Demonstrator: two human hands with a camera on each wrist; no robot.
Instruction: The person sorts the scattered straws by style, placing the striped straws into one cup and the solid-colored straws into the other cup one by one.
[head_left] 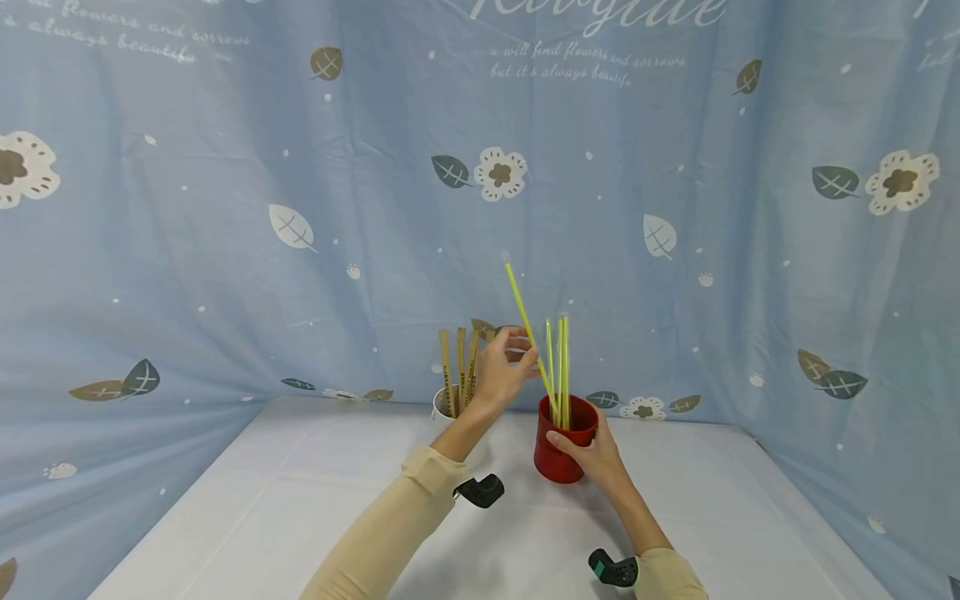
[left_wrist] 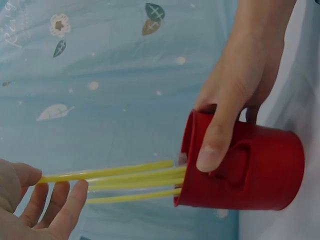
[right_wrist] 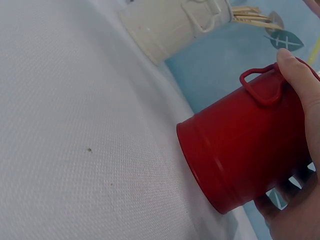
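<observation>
My left hand pinches a yellow straw in a clear wrapper between thumb and fingers. The straw leans left, its lower end at the mouth of a red metal bucket. In the left wrist view, the straw's end lies close to the bucket rim, beside several other yellow straws standing in the bucket. My right hand grips the red bucket around its upper side, thumb near a small handle loop. The bucket stands on the white table; its inner bottom is hidden.
Left of the red bucket stands a white metal bucket holding several brown paper-wrapped sticks, partly hidden behind my left arm. A blue patterned curtain hangs behind the white-covered table. Black wrist devices sit at both wrists.
</observation>
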